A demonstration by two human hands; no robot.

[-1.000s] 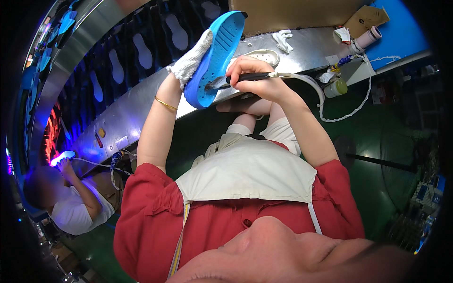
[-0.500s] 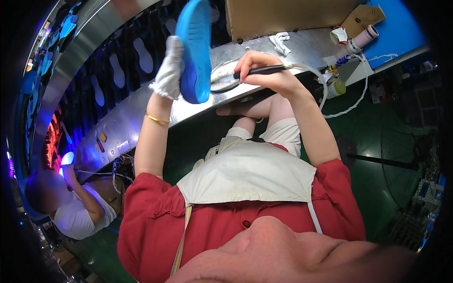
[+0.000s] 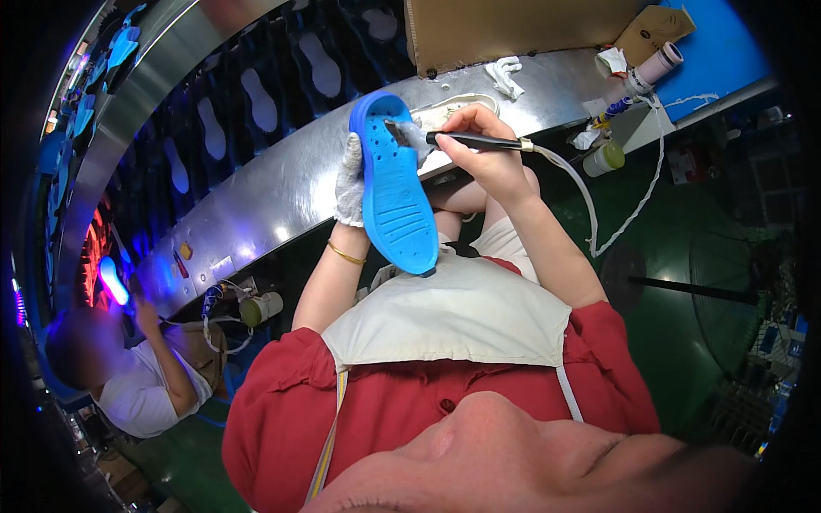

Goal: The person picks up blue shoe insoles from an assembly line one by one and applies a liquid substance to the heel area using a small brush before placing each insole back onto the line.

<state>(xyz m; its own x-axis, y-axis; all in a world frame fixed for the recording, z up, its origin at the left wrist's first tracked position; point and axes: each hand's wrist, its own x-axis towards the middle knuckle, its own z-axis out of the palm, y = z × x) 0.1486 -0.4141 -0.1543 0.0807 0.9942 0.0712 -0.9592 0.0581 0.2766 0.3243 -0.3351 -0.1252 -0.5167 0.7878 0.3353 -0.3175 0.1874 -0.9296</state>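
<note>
My left hand (image 3: 349, 186), in a white knitted glove, grips a bright blue shoe sole (image 3: 398, 205) by its left edge. The sole's inner face, with small holes and ridges, is turned up toward me, and its lower end is near my apron. Between the fingers of my bare right hand (image 3: 494, 162) is a brush (image 3: 479, 142) with a black handle, a pale tube running from its rear end. The bristles touch or hover just over the perforated upper part of the sole; which one I cannot tell. Partly behind them lies a shallow whitish tray (image 3: 489, 100).
A curved metal bench edge (image 3: 256, 209) borders a dark conveyor carrying several pale soles (image 3: 258, 98). Crumpled white cloth (image 3: 506, 75), a cardboard box (image 3: 513, 34) and a pink roll (image 3: 660, 67) sit at the back. A co-worker (image 3: 158, 376) at left holds a glowing sole (image 3: 112, 280).
My left hand has brought the sole right and nearer, turning its inner face up. The brush, earlier apart from the sole, now has its bristles at it. The co-worker's glowing sole has lowered.
</note>
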